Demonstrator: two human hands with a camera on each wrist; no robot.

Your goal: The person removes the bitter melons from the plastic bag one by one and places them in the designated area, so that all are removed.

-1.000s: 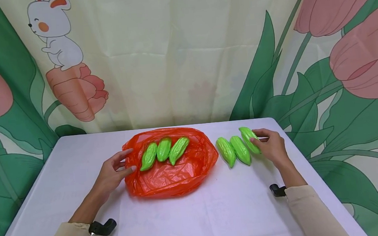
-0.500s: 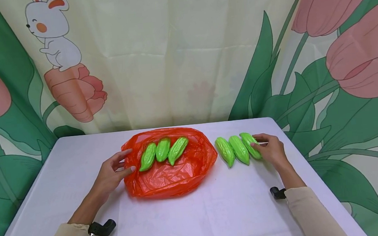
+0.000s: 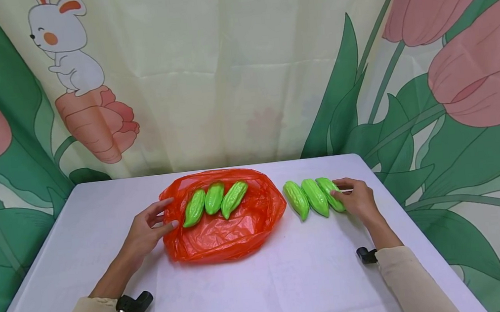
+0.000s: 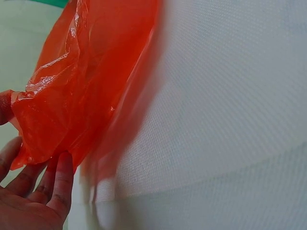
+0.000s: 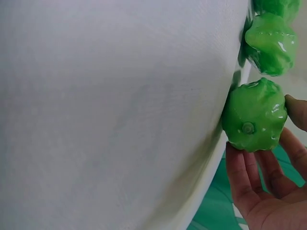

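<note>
A red plastic bag (image 3: pixel 234 234) lies spread on the table, with three green toy bitter melons (image 3: pixel 214 198) resting on it. At the bag's left edge, my left hand (image 3: pixel 147 228) holds the thin plastic between thumb and fingers; the left wrist view shows the bunched film (image 4: pixel 72 105) between them. To the right of the bag, three more bitter melons stand side by side in a slanted row. My right hand (image 3: pixel 358 199) grips the rightmost bitter melon (image 5: pixel 254 115), thumb on one side and fingertips on the other. Its stem end faces the right wrist camera.
A white cloth covers the table (image 3: pixel 226 297). Beside the gripped melon are the middle bitter melon (image 3: pixel 315 198) and the left one (image 3: pixel 296 200). Behind the table's far edge hangs a curtain (image 3: pixel 225 79) printed with a rabbit and tulips.
My right hand has lowered the rightmost bitter melon toward me, into line beside the other two. The left hand and the bag keep their places.
</note>
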